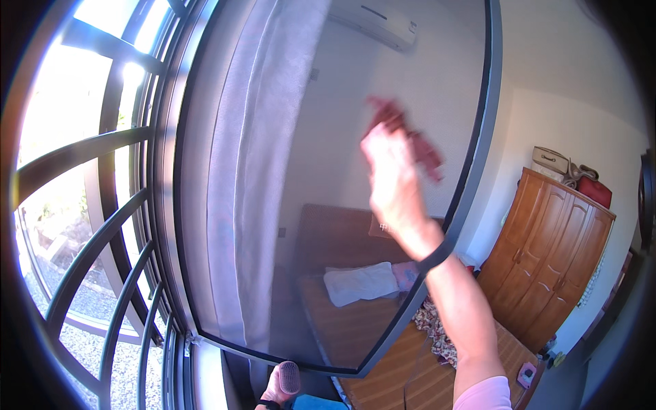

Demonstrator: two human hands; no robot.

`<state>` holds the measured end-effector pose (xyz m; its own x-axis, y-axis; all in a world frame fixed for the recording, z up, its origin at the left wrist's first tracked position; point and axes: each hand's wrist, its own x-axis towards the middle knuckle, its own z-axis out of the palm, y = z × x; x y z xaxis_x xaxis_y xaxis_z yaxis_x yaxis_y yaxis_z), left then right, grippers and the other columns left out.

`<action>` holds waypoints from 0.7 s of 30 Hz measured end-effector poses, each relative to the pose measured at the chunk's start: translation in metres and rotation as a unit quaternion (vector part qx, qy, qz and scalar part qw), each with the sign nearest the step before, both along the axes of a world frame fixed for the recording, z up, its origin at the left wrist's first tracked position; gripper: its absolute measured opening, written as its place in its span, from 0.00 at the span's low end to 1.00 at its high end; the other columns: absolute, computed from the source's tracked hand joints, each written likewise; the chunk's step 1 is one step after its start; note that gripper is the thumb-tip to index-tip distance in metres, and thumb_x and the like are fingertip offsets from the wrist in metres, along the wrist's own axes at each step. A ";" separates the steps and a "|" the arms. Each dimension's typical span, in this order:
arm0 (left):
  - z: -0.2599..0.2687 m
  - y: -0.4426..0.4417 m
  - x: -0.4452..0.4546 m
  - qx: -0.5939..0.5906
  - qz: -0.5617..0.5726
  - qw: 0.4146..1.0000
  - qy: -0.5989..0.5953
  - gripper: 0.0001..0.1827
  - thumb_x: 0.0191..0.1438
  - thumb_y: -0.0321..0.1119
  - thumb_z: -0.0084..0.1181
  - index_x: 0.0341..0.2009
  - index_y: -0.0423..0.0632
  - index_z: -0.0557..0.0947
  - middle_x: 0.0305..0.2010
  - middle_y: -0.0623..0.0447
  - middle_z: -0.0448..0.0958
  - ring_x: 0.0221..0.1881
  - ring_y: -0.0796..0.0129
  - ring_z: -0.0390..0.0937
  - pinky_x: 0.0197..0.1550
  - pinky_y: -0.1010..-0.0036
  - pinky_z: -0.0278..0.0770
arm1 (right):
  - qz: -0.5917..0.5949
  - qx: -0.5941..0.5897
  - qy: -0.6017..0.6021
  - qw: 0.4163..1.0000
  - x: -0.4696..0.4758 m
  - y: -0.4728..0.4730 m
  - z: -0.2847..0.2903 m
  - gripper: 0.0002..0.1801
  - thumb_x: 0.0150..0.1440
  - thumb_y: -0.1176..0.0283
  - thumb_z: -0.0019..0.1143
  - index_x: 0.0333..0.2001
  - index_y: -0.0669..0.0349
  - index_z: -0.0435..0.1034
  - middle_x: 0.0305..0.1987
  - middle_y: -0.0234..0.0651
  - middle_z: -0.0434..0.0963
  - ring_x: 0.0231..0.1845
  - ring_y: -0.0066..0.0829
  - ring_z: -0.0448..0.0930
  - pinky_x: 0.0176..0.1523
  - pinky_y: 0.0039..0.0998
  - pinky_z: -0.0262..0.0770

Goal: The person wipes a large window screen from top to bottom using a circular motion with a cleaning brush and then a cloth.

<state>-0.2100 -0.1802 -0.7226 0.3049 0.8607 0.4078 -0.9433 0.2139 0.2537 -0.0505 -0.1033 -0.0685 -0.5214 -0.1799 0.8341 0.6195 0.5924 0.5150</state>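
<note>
My right hand [392, 164] grips a dark red cloth [428, 154] against the upper right of a see-through window screen panel [338, 169]. Hand and cloth are blurred. The panel has a dark grey frame [493, 102] and stands swung open into the room. At its bottom edge is my left hand [274, 388], holding a mauve oval item with a textured face [289, 378], perhaps a brush. Whether those fingers also hold the frame is hidden.
Dark metal window bars [92, 146] stand at left, with gravel outside. Through the panel show a grey curtain [271, 154], an air conditioner [379, 23] and a pillow [359, 284]. A bed with a slatted mat [405, 369] lies below; a wooden wardrobe [546, 251] stands right.
</note>
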 end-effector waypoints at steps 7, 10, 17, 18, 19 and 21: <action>0.055 -0.004 0.021 -0.279 0.019 0.960 0.013 0.13 0.63 0.42 0.49 0.32 0.51 0.82 0.31 0.56 0.80 0.35 0.64 0.78 0.41 0.66 0.80 | 0.146 -0.113 -0.304 0.935 -0.029 -0.008 -0.169 0.13 0.58 0.69 0.46 0.43 0.63 0.73 0.48 0.41 0.76 0.59 0.37 0.73 0.69 0.41 0.64; 0.070 -0.010 0.018 -0.366 0.079 0.925 0.067 0.16 0.61 0.46 0.51 0.26 0.55 0.82 0.27 0.59 0.79 0.29 0.66 0.77 0.35 0.67 0.78 | 0.002 0.015 -0.250 0.968 -0.029 -0.017 -0.086 0.19 0.53 0.69 0.50 0.49 0.59 0.72 0.50 0.34 0.74 0.64 0.38 0.68 0.61 0.39 0.67; 0.056 -0.002 0.028 -0.342 0.041 0.935 0.077 0.16 0.64 0.46 0.50 0.34 0.49 0.82 0.32 0.55 0.80 0.36 0.63 0.78 0.43 0.64 0.80 | -0.082 0.123 0.132 0.980 -0.036 0.023 0.091 0.25 0.63 0.68 0.50 0.61 0.67 0.66 0.68 0.47 0.65 0.68 0.53 0.63 0.67 0.58 0.61; 0.051 -0.002 0.024 -0.331 0.023 0.942 0.052 0.16 0.63 0.46 0.50 0.34 0.48 0.82 0.33 0.54 0.80 0.37 0.61 0.78 0.44 0.63 0.80 | -0.076 0.096 0.082 0.989 -0.047 0.017 0.082 0.26 0.59 0.67 0.53 0.59 0.69 0.66 0.65 0.49 0.66 0.63 0.52 0.67 0.64 0.54 0.64; 0.050 -0.002 0.023 -0.333 0.024 0.941 0.053 0.16 0.63 0.46 0.50 0.34 0.48 0.82 0.33 0.54 0.80 0.37 0.61 0.78 0.44 0.63 0.80 | -0.020 0.018 0.021 0.999 -0.061 0.009 0.064 0.27 0.55 0.66 0.56 0.56 0.69 0.68 0.61 0.50 0.68 0.58 0.50 0.69 0.60 0.49 0.66; 0.068 -0.005 0.026 -0.366 0.055 0.926 0.069 0.15 0.61 0.46 0.51 0.28 0.53 0.82 0.28 0.57 0.80 0.30 0.66 0.78 0.37 0.68 0.80 | 0.039 0.044 -0.088 0.994 -0.085 -0.010 0.001 0.26 0.51 0.63 0.57 0.51 0.69 0.72 0.58 0.48 0.69 0.54 0.48 0.70 0.60 0.46 0.65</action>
<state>-0.1843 -0.1852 -0.6550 0.2042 0.9201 -0.3342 -0.9390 0.2806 0.1987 -0.1355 -0.1132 -0.0678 -0.6397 -0.2931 0.7105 0.4696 0.5828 0.6632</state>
